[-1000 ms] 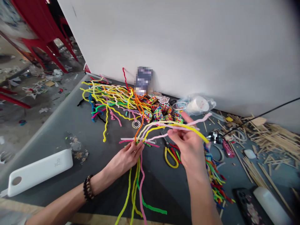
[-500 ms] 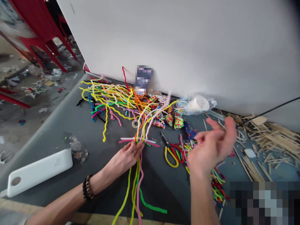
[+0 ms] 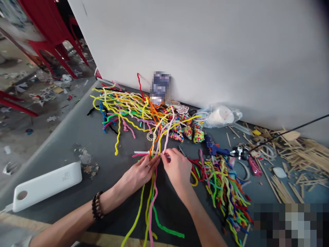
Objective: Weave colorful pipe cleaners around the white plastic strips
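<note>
A bundle of long pipe cleaners [image 3: 155,187] in yellow, pink, green, orange and white runs up and down the grey table in front of me. Crosswise over it lies a pink pipe cleaner [image 3: 137,155], with a white strip [image 3: 141,152] alongside. My left hand [image 3: 144,168] presses its closed fingers on the bundle where the strands cross. Just to the right, my right hand [image 3: 177,168] pinches at the same crossing, by the pale pink strand [image 3: 168,133]; its fingertips hide the exact piece. Scissors [image 3: 194,176] with red and yellow handles lie partly hidden behind my right hand.
Loose pipe cleaners [image 3: 123,103] lie at the back left, cut ones [image 3: 226,188] at the right. A phone [image 3: 159,87] leans on the white wall. A power bank [image 3: 47,187], a blue glue gun [image 3: 214,149], a plastic bag [image 3: 221,115] and wooden sticks [image 3: 305,151] lie around.
My right hand has come down and left from its raised place above the cut pipe cleaners to the crossing. My left hand has stayed on the bundle. The view has shifted slightly.
</note>
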`<act>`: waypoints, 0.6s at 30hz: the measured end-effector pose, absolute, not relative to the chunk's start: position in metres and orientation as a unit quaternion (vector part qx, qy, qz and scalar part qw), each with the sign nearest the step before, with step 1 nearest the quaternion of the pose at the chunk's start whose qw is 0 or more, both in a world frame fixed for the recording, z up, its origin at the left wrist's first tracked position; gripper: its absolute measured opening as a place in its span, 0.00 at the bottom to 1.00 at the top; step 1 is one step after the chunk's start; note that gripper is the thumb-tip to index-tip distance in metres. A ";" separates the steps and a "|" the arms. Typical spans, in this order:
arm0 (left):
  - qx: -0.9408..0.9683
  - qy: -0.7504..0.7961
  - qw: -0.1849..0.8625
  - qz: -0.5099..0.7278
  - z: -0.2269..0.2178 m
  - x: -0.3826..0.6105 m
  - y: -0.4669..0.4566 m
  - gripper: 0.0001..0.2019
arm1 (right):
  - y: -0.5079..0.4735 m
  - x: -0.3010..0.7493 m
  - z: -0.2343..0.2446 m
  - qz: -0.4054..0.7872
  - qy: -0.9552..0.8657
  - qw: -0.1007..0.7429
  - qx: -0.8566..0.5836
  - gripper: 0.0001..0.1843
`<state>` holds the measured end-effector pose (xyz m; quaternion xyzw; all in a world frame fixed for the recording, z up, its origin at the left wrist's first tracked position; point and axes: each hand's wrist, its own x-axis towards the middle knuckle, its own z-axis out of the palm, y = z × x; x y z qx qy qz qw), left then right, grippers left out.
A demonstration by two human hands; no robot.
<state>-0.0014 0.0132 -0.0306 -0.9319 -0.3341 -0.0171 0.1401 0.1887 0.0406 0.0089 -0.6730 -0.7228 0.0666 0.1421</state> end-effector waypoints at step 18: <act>-0.941 -0.328 0.080 -0.028 -0.025 -0.006 0.020 0.26 | 0.009 0.188 -0.022 0.024 -0.735 0.249 -0.630 0.12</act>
